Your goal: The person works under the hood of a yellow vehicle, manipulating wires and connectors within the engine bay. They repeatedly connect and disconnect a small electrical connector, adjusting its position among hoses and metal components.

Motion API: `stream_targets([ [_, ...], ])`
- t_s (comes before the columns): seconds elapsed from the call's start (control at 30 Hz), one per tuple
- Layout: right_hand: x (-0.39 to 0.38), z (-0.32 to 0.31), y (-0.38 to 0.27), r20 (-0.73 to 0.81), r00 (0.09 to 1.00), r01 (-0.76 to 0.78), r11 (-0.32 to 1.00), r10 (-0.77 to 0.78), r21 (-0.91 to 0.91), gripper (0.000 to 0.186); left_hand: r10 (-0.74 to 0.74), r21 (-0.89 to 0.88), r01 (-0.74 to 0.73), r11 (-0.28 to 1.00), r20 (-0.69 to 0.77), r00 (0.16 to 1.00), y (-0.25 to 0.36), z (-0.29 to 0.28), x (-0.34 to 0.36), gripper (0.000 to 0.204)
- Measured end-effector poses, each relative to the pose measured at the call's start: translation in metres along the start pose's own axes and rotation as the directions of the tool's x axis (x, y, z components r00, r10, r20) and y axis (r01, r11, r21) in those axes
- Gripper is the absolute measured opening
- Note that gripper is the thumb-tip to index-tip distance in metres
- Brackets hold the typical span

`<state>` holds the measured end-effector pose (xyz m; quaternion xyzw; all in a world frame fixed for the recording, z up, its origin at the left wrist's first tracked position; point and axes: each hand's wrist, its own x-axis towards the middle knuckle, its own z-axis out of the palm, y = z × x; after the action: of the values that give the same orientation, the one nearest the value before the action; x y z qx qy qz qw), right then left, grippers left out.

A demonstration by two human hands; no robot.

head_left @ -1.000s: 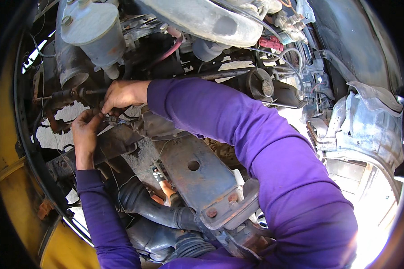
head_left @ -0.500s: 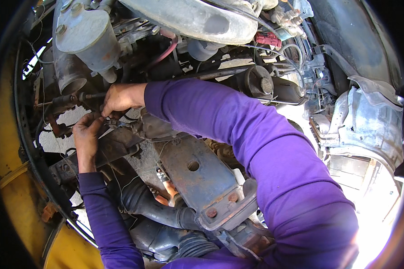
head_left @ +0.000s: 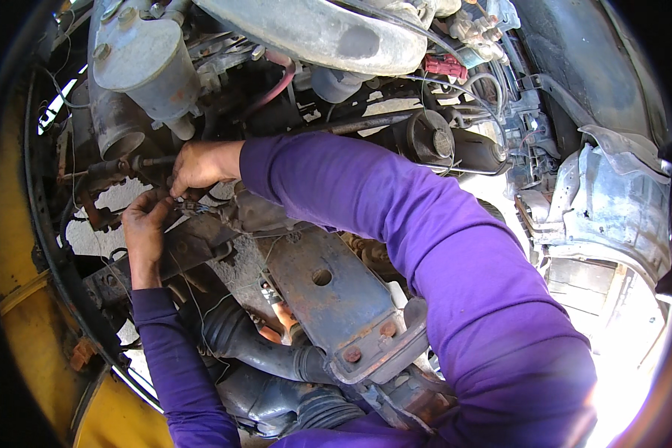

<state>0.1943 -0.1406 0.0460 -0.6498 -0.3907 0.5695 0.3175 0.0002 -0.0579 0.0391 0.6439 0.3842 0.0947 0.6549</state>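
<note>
Both hands meet at the left of the engine bay, their fingertips almost touching. My left hand (head_left: 146, 224) reaches up from below with thumb and fingers pinched on a thin wire. From the right, my right hand (head_left: 203, 163) comes over with its fingers curled down, pinching at the same spot. Most of the held wire is hidden by the fingertips. Just right of them, a small bundle of wires (head_left: 195, 207) shows, running toward a dirty metal housing (head_left: 257, 210). A dark metal beam (head_left: 190, 243) passes below the hands.
A grey metal canister (head_left: 143, 63) hangs above my hands. To the right lie a rusty flat bracket (head_left: 317, 265) and a round black filter-like part (head_left: 429, 138). A ribbed black hose (head_left: 235, 328) curves below. Yellow body panels (head_left: 33, 343) border the left.
My hands keep the same pinch at the same place, with only a very slight shift of the fingers. Nothing else has visibly moved.
</note>
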Motion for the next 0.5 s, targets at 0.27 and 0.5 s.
stream_targets([
  [0.27,0.005,0.002,0.004,-0.02,0.973,0.215,0.931,-0.231,-0.295,0.025,0.002,-0.038,-0.002,0.999,-0.008,1.0,0.001,0.002,0.0,0.018],
  [0.5,-0.006,0.004,-0.004,-0.051,0.928,0.302,0.823,-0.37,-0.481,0.024,0.026,0.008,-0.026,1.0,-0.024,0.999,0.003,0.004,0.0,0.016],
])
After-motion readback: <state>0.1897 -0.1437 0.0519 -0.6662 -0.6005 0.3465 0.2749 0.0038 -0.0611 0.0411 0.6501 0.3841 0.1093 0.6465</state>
